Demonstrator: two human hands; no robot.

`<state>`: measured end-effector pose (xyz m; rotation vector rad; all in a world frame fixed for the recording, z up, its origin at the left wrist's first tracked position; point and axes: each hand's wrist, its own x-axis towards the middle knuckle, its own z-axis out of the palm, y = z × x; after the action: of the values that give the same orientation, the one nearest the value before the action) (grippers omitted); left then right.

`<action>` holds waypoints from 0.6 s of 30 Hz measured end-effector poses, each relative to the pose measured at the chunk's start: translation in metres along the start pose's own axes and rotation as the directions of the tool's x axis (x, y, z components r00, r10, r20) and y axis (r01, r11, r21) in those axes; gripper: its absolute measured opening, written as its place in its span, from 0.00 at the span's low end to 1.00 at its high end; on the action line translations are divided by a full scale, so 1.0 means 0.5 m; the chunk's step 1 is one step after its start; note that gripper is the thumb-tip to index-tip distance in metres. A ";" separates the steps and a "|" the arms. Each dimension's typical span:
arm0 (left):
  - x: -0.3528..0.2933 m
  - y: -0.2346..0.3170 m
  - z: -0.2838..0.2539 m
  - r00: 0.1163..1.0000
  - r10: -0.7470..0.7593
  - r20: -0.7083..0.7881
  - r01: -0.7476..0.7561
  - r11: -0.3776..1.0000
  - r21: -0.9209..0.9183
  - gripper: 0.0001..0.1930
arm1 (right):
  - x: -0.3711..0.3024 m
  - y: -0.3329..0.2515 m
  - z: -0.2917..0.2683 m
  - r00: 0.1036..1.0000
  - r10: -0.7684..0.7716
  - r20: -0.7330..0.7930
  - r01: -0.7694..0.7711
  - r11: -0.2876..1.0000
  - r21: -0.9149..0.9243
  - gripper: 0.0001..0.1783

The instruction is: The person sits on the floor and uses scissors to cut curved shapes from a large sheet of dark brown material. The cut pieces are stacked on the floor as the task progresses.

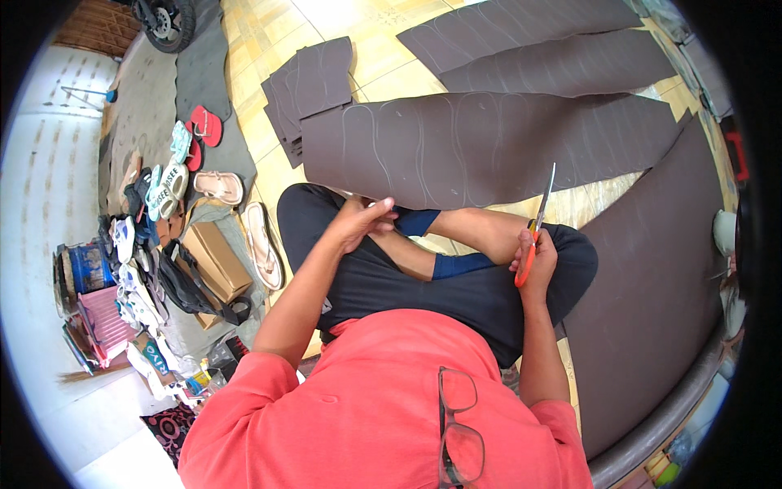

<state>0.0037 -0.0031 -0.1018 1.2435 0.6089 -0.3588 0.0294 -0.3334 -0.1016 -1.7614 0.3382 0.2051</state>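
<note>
My right hand (538,259) grips a pair of scissors (529,265) with orange handles, over my right knee. The metal blades point up and away from me, near the edge of a dark brown sheet (489,147) but apart from it. Curved pale outlines are drawn in rows across this sheet, which lies in front of my crossed legs. By the sheet's near left edge is my left hand (361,223), thumb and fingers apart, above my shin. Whether its fingertips touch the sheet is hard to see.
A stack of smaller marked brown pieces (314,81) lies at the far left of the sheet. More long brown sheets (521,33) spread behind it, and a large one (652,285) lies on my right. Sandals (262,244) and a cardboard box (216,261) crowd the left side.
</note>
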 end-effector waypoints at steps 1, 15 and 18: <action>0.018 -0.024 0.014 1.000 0.005 -0.025 -0.006 0.999 -0.043 0.28 | -0.002 -0.003 0.003 1.000 0.015 0.006 -0.015 1.000 0.008 0.15; -0.032 0.084 -0.048 0.866 0.420 -0.271 -0.455 0.887 -0.080 0.16 | -0.160 -0.138 0.172 0.694 0.295 0.657 -0.490 0.862 0.131 0.30; -0.039 0.097 -0.091 0.849 0.442 -0.290 -0.470 0.882 -0.030 0.15 | -0.180 -0.150 0.212 0.478 0.345 0.808 -0.640 0.766 0.052 0.35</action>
<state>0.0050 0.0535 -0.0613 1.3070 0.5355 0.2493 -0.0254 -0.2056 -0.0264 -1.0156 0.2331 1.2311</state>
